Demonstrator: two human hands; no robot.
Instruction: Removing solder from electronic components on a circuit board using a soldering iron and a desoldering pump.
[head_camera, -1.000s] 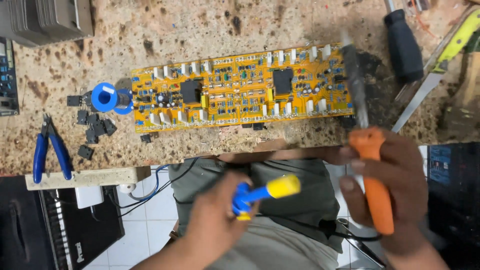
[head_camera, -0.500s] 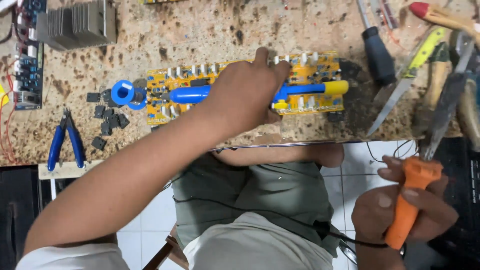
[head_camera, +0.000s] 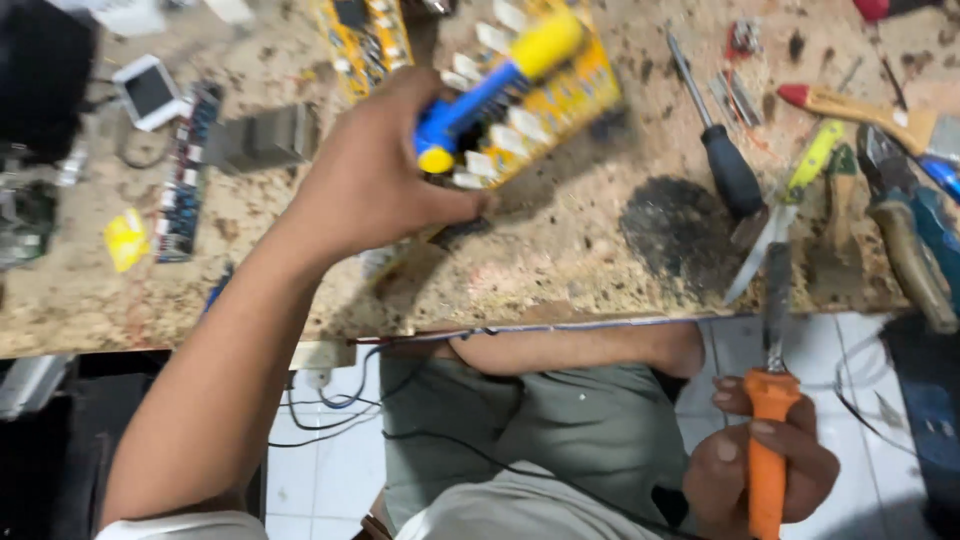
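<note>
Left hand (head_camera: 375, 175) gripping blue-yellow desoldering pump (head_camera: 495, 80), right hand (head_camera: 765, 470) around orange-handled soldering iron (head_camera: 768, 430).

Single head-worn cam, looking steeply down and close over the speckled bench (head_camera: 600, 270) edge, frame tilted, catching bench top above, lap and tiled floor (head_camera: 330, 470) below; no second view to overlap with.

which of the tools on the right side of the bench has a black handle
The screwdriver lying just left of the green-handled knife; the brush beside them has a wooden, red-tipped handle.

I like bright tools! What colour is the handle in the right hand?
Orange handle, held by the right hand, seen in the head view.
</note>
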